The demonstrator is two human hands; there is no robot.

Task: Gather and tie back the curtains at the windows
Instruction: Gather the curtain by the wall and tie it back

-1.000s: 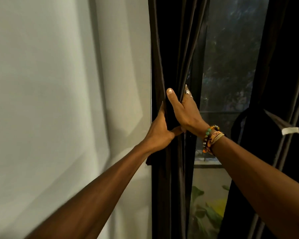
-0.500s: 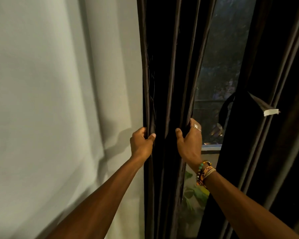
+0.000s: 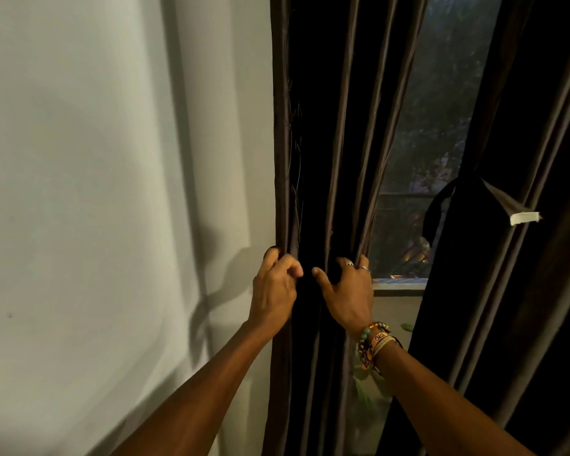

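Note:
A dark brown curtain [image 3: 339, 133] hangs in folds beside the wall, left of the window. My left hand [image 3: 273, 287] grips its left edge, fingers curled round the hem. My right hand [image 3: 346, 291], with rings and beaded bracelets at the wrist, grips the curtain's right folds, its fingers hooked behind the fabric. The two hands sit close together at the same height with the gathered cloth between them. A second dark curtain [image 3: 520, 225] hangs on the right, bound by a fabric tie-back [image 3: 500, 197] with a white tag.
A pale wall [image 3: 112, 192] fills the left half. The window pane [image 3: 438, 126] shows dark foliage outside, with a sill [image 3: 399, 286] below it. Green plant leaves [image 3: 369, 396] show low between the curtains.
My hands came apart, moved down the curtain and now draw nearer again, bunching its folds. The view has shifted upward and left.

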